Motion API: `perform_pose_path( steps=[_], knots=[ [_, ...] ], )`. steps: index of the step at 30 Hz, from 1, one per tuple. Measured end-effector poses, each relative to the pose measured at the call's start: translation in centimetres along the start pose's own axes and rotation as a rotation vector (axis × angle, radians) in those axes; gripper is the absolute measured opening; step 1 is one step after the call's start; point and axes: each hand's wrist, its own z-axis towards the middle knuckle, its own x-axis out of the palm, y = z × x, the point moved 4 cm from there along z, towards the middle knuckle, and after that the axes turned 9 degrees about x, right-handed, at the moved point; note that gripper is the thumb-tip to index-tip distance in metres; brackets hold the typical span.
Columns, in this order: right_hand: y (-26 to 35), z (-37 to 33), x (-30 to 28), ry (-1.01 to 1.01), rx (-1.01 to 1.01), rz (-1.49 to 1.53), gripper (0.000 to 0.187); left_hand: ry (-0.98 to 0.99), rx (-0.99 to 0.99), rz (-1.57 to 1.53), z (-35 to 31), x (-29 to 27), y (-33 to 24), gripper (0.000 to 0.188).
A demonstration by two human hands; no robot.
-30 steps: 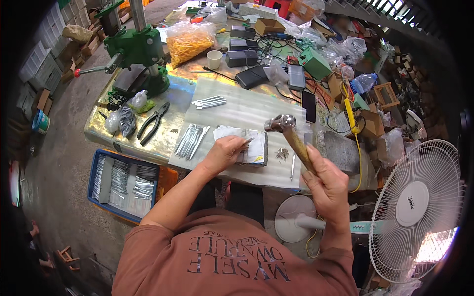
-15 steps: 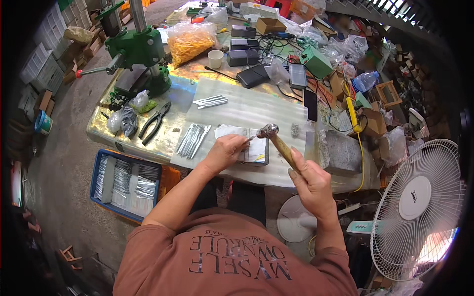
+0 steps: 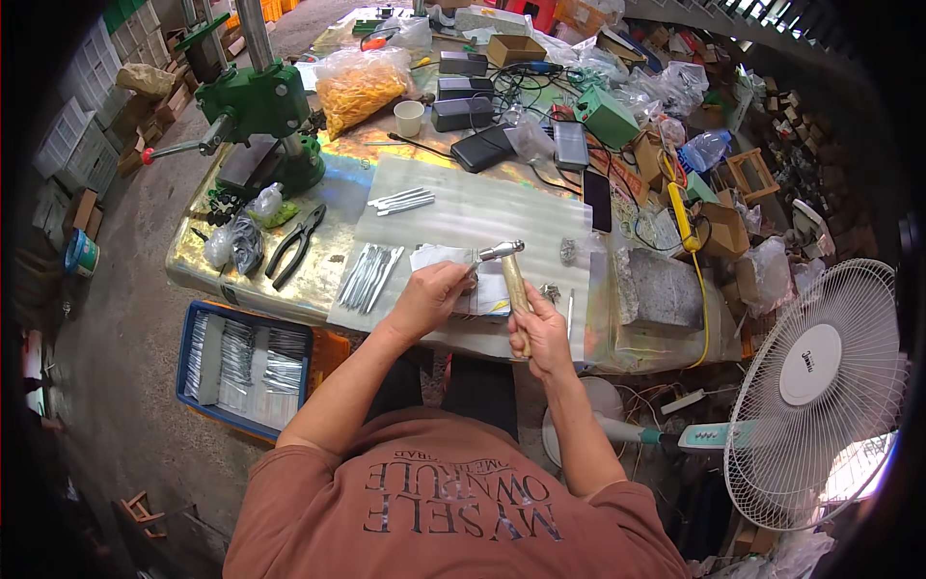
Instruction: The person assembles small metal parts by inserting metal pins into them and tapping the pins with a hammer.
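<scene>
Worktop [image 3: 342, 183]: big and shiny, stretching across the middle and top of the frame, crowded with things.
Fan [image 3: 810, 364]: white and round, standing at the lower right of the frame.
Pale sheet [image 3: 463, 207]: spread flat on the worktop, in the middle of the frame.
Green press [image 3: 251, 104]: upper left of the frame, with a side handle ending in a red knob [image 3: 148, 155].
Blue tray [image 3: 227, 415]: left of the frame, lower than the worktop, holding rows of silver strips [image 3: 236, 352].
Orange-filled bag [image 3: 362, 96]: see-through, near the top of the frame, to the right of the green press.
Grey block [image 3: 661, 289]: thick and rough, right of the middle.
Paper-topped block [image 3: 492, 289]: middle of the frame, on the pale sheet.
Hammer [image 3: 514, 280]: just right of the middle, held over the paper-topped block, metal-headed and wooden-handled.
Pliers [image 3: 294, 253]: black-handled, lying left of the pale sheet.
Right grip [image 3: 540, 333]: wrapped tight round the hammer's handle.
Left grip [image 3: 439, 297]: pinched tight round a thin piece, too hidden to tell more; close to the hammer's head, cannot tell if touching.
Silver pile [image 3: 367, 278]: long, flat strips, left part of the pale sheet.
Cup [image 3: 409, 119]: small and white, upper middle.
Pins [image 3: 550, 291]: tiny heap, just right of the hammer.
</scene>
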Motion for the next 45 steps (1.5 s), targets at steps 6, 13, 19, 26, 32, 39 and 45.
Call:
perform_pose_path(
  steps=[6,13,19,26,32,39,45],
  knots=[
    [-1.9,1.2,1.0,0.060,0.049,0.143,0.052,-0.110,-0.031,0.017,0.9,-1.4,-0.8,0.008],
    [-1.5,1.1,1.2,0.037,-0.061,-0.137,0.055,-0.140,-0.352,-0.230,-1.4,-2.4,0.8,0.009],
    [-1.6,0.5,-0.2,-0.094,-0.225,-0.658,0.051,-0.294,-0.571,-0.521,-5.6,-5.7,4.1,0.017],
    [-0.8,-1.7,-2.6,-0.291,-0.336,-0.679,0.037,-0.274,-0.721,-0.243,-9.0,-9.4,6.3,0.012],
    [-1.2,-2.8,-2.9,-0.300,-0.310,-0.485,0.033,0.018,-0.401,0.537,-8.0,-9.0,5.3,0.013],
    [-1.9,-3.1,-2.6,-0.253,-0.317,-0.436,0.030,0.192,-0.458,0.710,-7.5,-7.4,6.5,0.013],
    [-2.7,-2.9,-3.0,-0.231,-0.286,-0.404,0.030,0.240,-0.457,0.761,-7.7,-6.8,7.4,0.012]
  ],
)
